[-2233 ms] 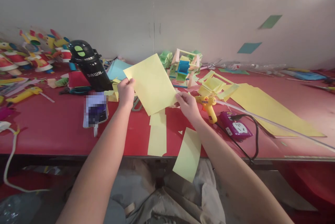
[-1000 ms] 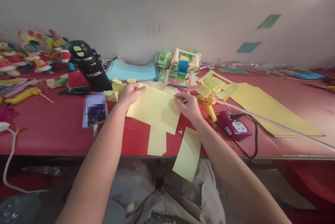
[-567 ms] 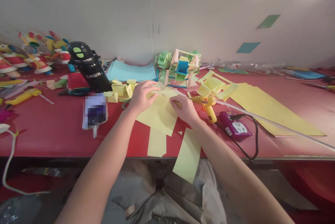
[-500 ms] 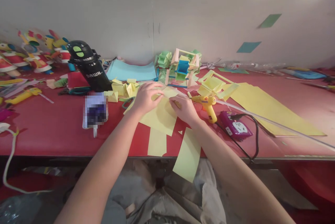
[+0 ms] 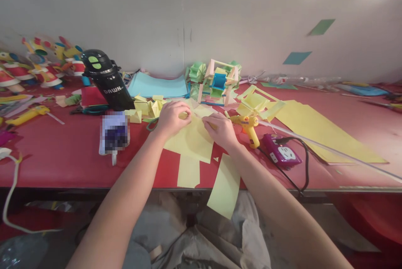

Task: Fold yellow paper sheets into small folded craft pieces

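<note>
A pale yellow paper sheet lies flat on the red table, near the front edge. My left hand presses on its far left part, fingers curled over a folded edge. My right hand rests on its right side, fingertips pinching the paper close to the left hand's. Two yellow paper strips lie below the sheet: one flat on the table, the other hanging over the table's edge.
A yellow glue gun and a purple power socket with a black cord lie just right of my right hand. A black bottle, a phone, small folded yellow pieces, blue paper and a paper ferris wheel stand behind.
The yellow sheet, held up in the air at first, was laid on the table. Both hands then moved inward over its far edge and now press close together on it.
</note>
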`<state>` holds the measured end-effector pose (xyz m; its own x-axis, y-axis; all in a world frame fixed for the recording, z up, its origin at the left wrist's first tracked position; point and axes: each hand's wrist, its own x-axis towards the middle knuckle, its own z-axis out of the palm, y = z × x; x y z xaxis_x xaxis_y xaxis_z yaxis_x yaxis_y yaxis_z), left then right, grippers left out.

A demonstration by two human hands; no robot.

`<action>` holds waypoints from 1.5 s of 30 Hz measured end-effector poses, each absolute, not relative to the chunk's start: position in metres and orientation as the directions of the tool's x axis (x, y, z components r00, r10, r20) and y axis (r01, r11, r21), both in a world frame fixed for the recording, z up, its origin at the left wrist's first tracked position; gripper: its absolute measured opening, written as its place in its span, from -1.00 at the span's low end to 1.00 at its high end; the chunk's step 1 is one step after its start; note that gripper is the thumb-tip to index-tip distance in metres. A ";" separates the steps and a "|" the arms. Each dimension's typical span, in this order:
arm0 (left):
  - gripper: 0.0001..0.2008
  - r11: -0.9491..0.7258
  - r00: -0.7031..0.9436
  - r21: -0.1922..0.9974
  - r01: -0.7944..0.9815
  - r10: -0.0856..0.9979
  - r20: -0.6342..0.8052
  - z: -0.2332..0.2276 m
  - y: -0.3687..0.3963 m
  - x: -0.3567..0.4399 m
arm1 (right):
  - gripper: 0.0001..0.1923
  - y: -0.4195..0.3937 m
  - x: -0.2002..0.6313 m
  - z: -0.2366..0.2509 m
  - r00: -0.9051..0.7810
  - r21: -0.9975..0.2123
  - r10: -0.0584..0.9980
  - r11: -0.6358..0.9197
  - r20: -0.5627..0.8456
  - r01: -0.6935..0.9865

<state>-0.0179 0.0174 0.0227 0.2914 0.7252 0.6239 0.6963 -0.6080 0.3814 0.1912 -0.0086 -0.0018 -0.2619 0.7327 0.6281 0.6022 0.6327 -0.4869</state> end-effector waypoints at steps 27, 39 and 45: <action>-0.39 -0.450 -0.108 0.797 0.404 0.841 0.530 0.018 0.033 -0.043 | -0.82 -0.014 0.197 0.011 -0.065 -0.747 0.830 0.529 0.553 0.402; -0.70 -0.455 -0.051 0.826 0.331 0.866 0.498 0.022 0.034 -0.046 | -0.80 -0.005 0.195 0.004 -0.199 -0.672 0.828 0.545 0.524 0.500; -0.76 -0.484 0.129 0.794 0.368 0.872 0.472 0.024 0.025 -0.037 | -0.80 0.002 0.189 -0.002 -0.283 -0.657 0.816 0.575 0.504 0.488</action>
